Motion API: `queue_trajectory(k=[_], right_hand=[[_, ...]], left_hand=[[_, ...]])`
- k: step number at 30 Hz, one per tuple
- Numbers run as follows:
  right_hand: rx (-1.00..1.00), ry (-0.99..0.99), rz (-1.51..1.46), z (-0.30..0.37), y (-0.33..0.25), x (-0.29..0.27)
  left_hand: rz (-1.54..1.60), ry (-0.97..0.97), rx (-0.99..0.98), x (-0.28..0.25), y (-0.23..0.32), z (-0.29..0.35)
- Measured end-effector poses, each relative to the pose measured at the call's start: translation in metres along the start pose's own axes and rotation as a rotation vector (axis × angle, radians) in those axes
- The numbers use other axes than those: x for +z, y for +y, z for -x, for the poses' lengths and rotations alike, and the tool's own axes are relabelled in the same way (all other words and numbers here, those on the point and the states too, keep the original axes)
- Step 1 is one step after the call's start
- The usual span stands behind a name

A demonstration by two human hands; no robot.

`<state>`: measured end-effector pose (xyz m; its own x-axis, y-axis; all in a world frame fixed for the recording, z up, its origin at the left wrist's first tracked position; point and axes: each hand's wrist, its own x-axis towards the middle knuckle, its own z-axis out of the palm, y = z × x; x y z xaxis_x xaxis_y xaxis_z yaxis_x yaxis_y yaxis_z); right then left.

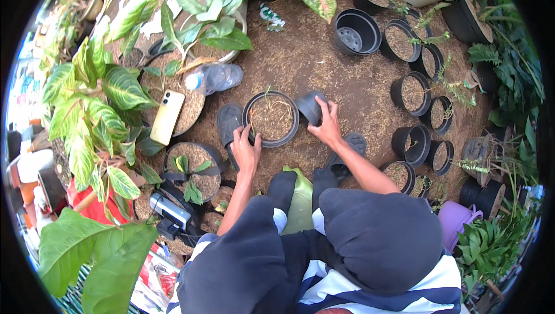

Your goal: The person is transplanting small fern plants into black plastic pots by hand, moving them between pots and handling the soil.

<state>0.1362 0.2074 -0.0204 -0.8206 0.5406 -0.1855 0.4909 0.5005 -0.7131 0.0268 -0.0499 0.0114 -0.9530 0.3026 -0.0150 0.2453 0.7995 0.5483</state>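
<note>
A round black plant pot (271, 141) sits on the ground in front of me, filled with light brown planting mix, with a few thin stems on top. My left hand (247, 148) grips its near-left rim between thumb and fingers. Just right of it, my right hand (328, 126) holds a smaller dark pot (310, 106), tipped sideways with its mouth toward the larger pot. What is inside the small pot is hidden. A dark sandal (229, 118) lies against the left side of the large pot, and another dark sandal (354, 145) is under my right forearm.
Several black pots of planting mix (411, 94) stand to the right, with an empty black pot (356, 32) farther back. At left are a clear plastic bottle (222, 78), a yellow phone (168, 117) on a pot, and leafy plants (92, 111). A purple bucket (454, 221) stands lower right.
</note>
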Motion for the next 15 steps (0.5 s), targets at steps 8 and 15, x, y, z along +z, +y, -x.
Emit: queue_trajectory(k=[8,15], right_hand=[[0.218,0.184,-0.051,0.039,-0.016,0.033],[0.465,0.175,-0.347,0.042,-0.015,0.016]], left_hand=[[0.014,-0.061,-0.027,0.004,0.001,-0.014],[0.199,0.131,0.009,0.024,-0.002,-0.018]])
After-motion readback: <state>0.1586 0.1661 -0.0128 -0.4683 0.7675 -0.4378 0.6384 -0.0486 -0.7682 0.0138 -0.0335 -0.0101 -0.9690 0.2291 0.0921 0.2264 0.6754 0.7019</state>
